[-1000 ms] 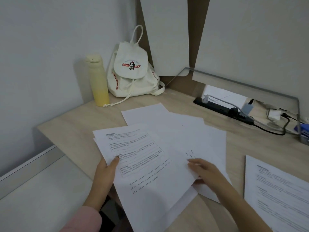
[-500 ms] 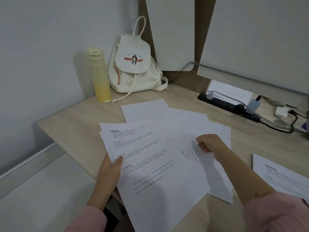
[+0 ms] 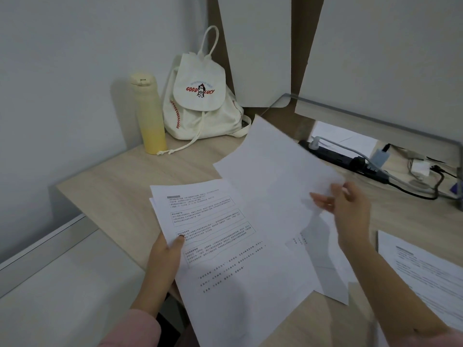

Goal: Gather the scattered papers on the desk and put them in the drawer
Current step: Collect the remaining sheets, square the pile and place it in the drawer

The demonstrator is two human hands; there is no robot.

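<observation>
Pinching grips both sides: right hand [image 3: 347, 204] is lifting a blank white sheet [image 3: 275, 176] mid-frame, left hand [image 3: 166, 251] is clamping the printed paper stack [image 3: 225, 246]. Light, floppy stuff; edges look the best hold.

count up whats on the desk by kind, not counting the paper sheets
backpack: 1
water bottle: 1
power strip: 1
white charger block: 1
total: 4
The sheets overlap too much for a firm count; the left hand holds a printed stack and the right hand lifts a blank sheet.
</observation>
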